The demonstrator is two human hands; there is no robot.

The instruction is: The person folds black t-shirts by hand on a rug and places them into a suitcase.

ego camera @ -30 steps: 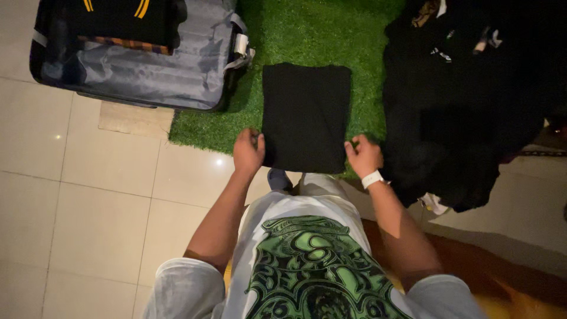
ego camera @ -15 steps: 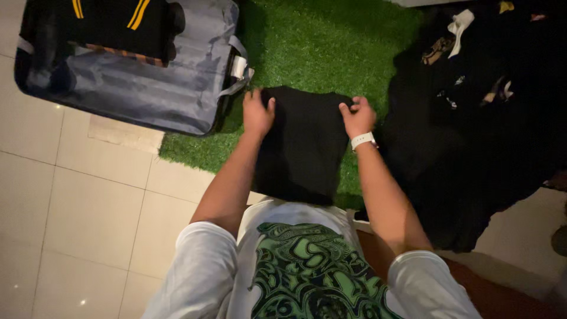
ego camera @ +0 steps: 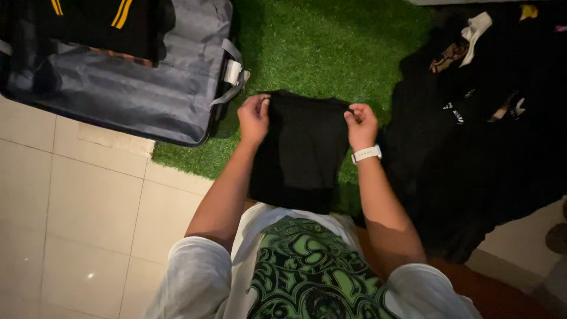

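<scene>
Both hands pinch the far edge of a folded black garment that lies on the green artificial-grass mat, near the mat's front edge where it meets the tiled floor. The left hand has its grip pressed together on the garment's far left corner, thumb over fingers with cloth between; the right hand, with a white wristband below it, pinches the far right corner in the same way. The garment hangs flat between the two grips, its near edge resting close to the person's patterned green and white shirt. An open grey suitcase sits at the mat's left edge, partly on the tiles, and a heap of dark clothes spreads along the mat's right edge. The fold looks loose, so I judge that an uneven pull from one hand could skew it or let the layers slide apart. A weak pinch on one corner could let that side drop and undo the fold. The grass fibres might also catch the cloth and drag it.
</scene>
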